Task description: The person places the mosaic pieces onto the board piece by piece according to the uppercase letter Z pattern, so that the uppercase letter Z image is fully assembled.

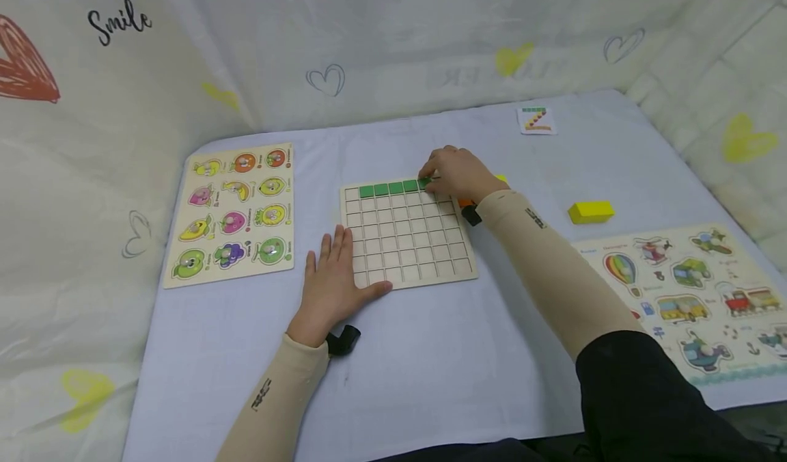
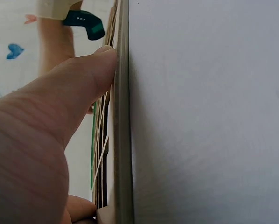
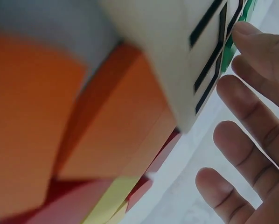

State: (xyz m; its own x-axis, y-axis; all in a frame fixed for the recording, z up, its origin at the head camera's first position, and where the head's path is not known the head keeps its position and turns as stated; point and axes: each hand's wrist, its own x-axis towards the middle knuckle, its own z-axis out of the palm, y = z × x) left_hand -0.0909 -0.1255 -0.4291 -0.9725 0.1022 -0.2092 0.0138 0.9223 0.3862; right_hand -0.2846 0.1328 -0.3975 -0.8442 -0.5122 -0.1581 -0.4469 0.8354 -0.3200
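A wooden grid board (image 1: 406, 243) lies on the table with a row of green square blocks (image 1: 396, 188) along its far edge. My left hand (image 1: 332, 284) rests at the board's near left corner, fingers extended along the left side and thumb on the front edge. In the left wrist view the thumb (image 2: 90, 70) lies against the board's rim. My right hand (image 1: 458, 173) reaches over the far right part, thumb and index finger pinching the green block (image 3: 228, 55) at the row's right end. Its other fingers are spread apart in the right wrist view.
Orange blocks (image 3: 116, 121) with red and yellow ones stand beside the board's right side, mostly hidden by the right arm. A yellow block (image 1: 591, 212) lies farther right. A fruit puzzle (image 1: 283, 209) is at left, a vehicle puzzle (image 1: 664, 243) at right, a pattern card (image 1: 537, 121) at the back.
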